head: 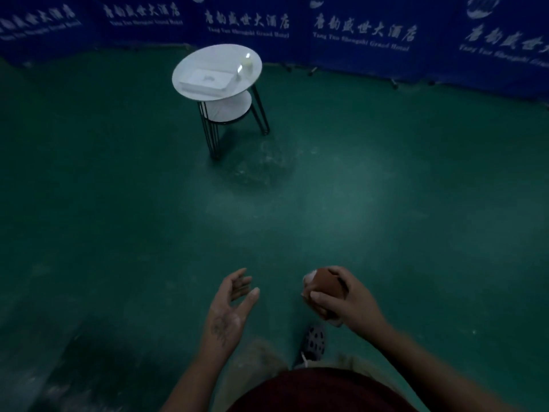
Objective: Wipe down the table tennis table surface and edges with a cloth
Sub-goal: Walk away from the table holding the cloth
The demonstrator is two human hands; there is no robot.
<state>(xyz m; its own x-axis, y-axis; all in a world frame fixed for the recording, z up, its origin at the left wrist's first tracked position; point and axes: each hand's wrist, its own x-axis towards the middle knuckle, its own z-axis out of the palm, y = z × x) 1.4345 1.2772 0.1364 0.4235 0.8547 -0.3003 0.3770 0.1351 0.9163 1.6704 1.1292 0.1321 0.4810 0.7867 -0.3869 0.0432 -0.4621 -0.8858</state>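
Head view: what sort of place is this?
Probably an indoor table tennis hall in a hotel: green sports floor, blue barrier panels printed "Grand Hotel", and a round white side table. No playing table is in view. The right hand grips a brown cloth.

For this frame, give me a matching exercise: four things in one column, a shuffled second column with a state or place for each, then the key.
Things
1. left hand
2. cloth
3. side table
4. banners

States or places
A. blue, standing along the far edge of the floor
B. open, palm up, holding nothing
C. bunched up, gripped in the right hand
D. white and round, with a white box on top

Pairs: 1-B, 2-C, 3-D, 4-A
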